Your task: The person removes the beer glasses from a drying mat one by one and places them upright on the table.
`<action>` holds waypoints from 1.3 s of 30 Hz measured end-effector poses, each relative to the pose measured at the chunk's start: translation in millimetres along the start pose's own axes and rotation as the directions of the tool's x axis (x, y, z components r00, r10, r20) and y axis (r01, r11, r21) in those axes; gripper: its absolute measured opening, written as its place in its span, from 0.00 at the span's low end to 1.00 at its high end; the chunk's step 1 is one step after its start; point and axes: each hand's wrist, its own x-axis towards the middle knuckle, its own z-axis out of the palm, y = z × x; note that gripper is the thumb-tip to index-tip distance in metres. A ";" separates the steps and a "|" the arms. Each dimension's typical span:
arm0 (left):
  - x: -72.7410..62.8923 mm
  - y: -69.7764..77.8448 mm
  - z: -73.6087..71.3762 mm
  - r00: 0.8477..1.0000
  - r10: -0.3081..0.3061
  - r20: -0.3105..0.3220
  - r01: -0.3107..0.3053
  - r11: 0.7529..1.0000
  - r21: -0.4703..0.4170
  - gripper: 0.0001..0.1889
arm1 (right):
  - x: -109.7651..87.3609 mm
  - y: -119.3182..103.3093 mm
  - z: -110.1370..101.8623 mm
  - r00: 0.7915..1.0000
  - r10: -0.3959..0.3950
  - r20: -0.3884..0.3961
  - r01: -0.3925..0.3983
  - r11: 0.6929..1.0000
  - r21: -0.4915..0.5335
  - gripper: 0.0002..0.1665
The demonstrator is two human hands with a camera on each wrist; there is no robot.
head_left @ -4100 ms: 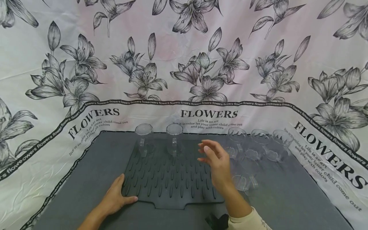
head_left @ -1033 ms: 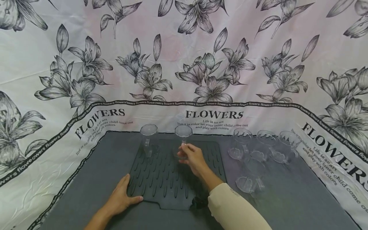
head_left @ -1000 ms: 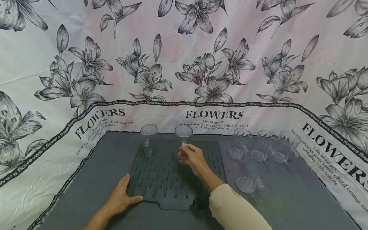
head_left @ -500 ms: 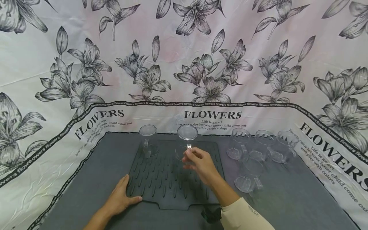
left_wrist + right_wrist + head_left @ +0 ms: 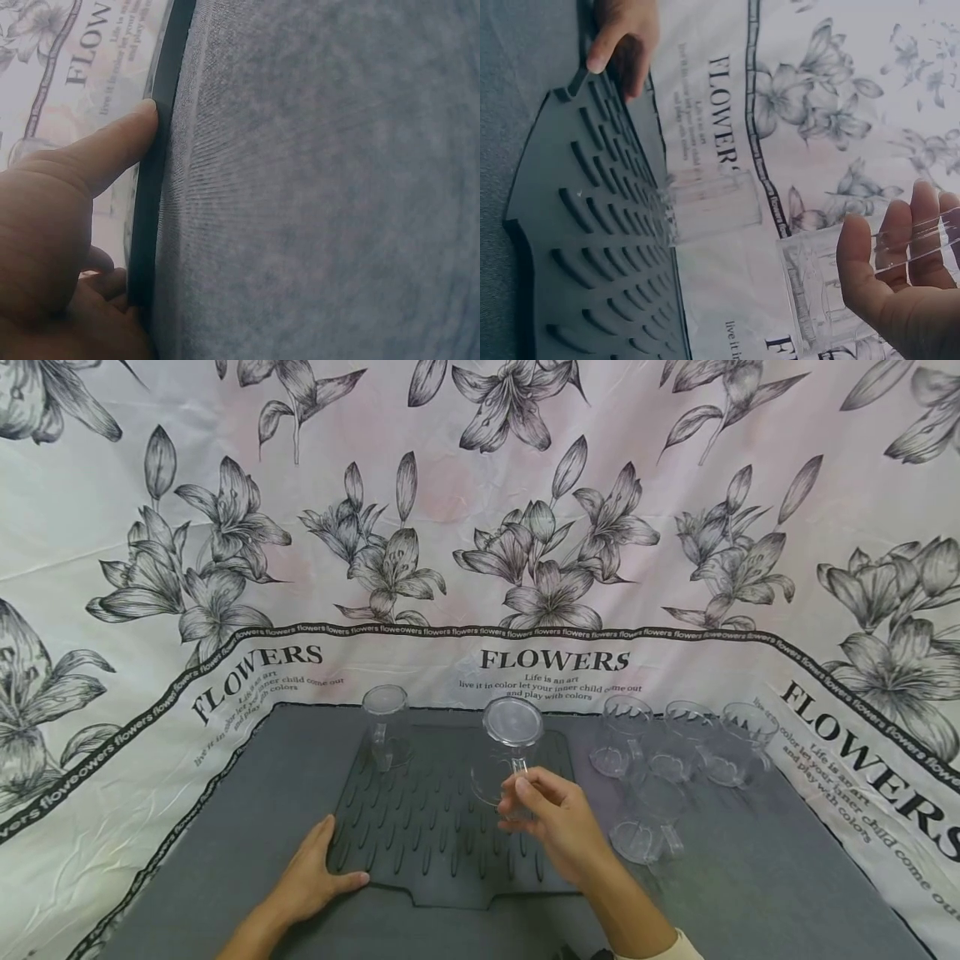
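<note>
My right hand [image 5: 555, 827] pinches the handle of a clear mug [image 5: 513, 722], which hangs base up, tilted, over the right half of a dark ridged mat [image 5: 442, 827]. In the right wrist view this mug [image 5: 821, 292] is apart from the mat [image 5: 544, 180]. A second clear mug [image 5: 386, 700] stands upside down at the mat's far left. My left hand [image 5: 303, 878] rests at the mat's near left corner, thumb on the front edge and fingers along the left side. The left wrist view shows the thumb [image 5: 124, 142] against the mat's edge.
Several clear mugs [image 5: 626, 735] stand upright on the grey table [image 5: 750, 868] right of the mat, one [image 5: 637, 842] nearer than the others. A flower-printed cloth [image 5: 555, 602] hangs behind and at both sides.
My right hand, earlier free over the mat, has taken the right-hand mug by its handle, raised it and brought it nearer and to the right. My left hand has stayed at the corner.
</note>
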 end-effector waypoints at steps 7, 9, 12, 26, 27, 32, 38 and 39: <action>0.1 1.9 -2.4 1.000 0.002 0.001 -0.002 1.000 -0.005 0.64 | -16.2 -7.1 -3.8 0.996 -0.054 -0.067 0.050 0.997 -0.051 0.13; 0.3 2.5 -2.6 1.000 -0.002 0.004 0.002 1.000 -0.002 0.65 | -20.0 -8.4 -5.3 0.993 -0.065 -0.093 0.059 0.996 -0.071 0.11; 0.6 3.0 -2.7 1.000 -0.004 0.004 0.004 1.000 0.002 0.65 | -24.4 -9.6 -7.1 0.986 -0.087 -0.140 0.073 0.992 -0.101 0.10; 0.9 1.7 -1.1 1.000 -0.025 0.012 0.025 1.000 -0.003 0.66 | -31.0 -6.1 -9.3 0.930 -0.283 -0.235 0.220 0.940 -0.260 0.05; 0.8 1.6 -0.8 1.000 -0.028 0.014 0.028 1.000 -0.005 0.66 | -31.2 -6.0 -9.0 0.924 -0.288 -0.250 0.215 0.935 -0.281 0.05; 0.0 1.0 -0.2 1.000 -0.024 0.014 0.024 1.000 -0.010 0.66 | -33.1 -4.8 -7.6 0.905 -0.306 -0.295 0.181 0.906 -0.383 0.03; -0.2 1.0 -0.2 1.000 -0.017 0.011 0.017 1.000 0.002 0.65 | -35.9 -3.0 -6.0 0.887 -0.338 -0.315 0.157 0.862 -0.482 0.03; -0.2 1.1 -0.1 1.000 -0.017 0.010 0.017 1.000 0.005 0.65 | -36.2 -2.5 -5.5 0.884 -0.339 -0.322 0.150 0.858 -0.491 0.03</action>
